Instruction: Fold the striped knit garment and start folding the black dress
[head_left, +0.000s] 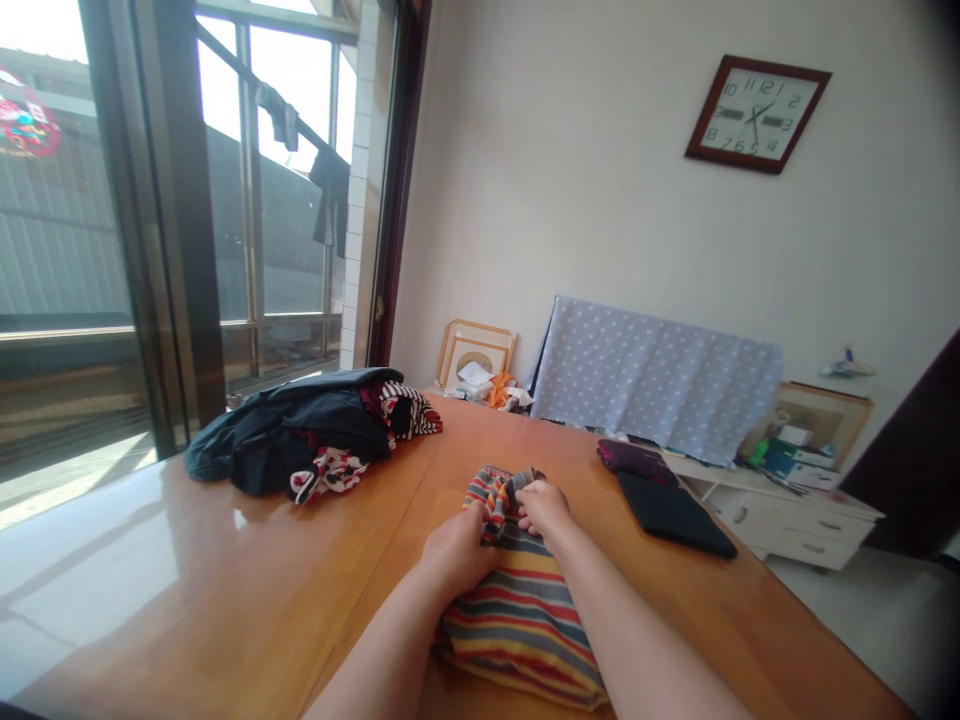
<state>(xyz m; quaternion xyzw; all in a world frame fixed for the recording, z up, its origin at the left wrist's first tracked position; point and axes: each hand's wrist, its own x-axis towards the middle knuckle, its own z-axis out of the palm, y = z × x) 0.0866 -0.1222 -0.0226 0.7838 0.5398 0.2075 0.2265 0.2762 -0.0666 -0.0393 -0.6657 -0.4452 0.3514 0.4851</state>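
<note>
Bare forearms [645, 640] reach over a doubled striped garment [517, 630] on a wooden counter [225, 600], left hand [457, 552] pressing it, fingers hidden, right hand [544, 508] with fingers [529, 497] pinching its bunched edge, an unfolded dark clothing heap [300, 435] beyond, a wall clock [756, 113] showing numerals 1–12.

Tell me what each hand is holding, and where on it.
The striped garment: left hand pressing on its folded top, right hand gripping its gathered upper edge.
</note>
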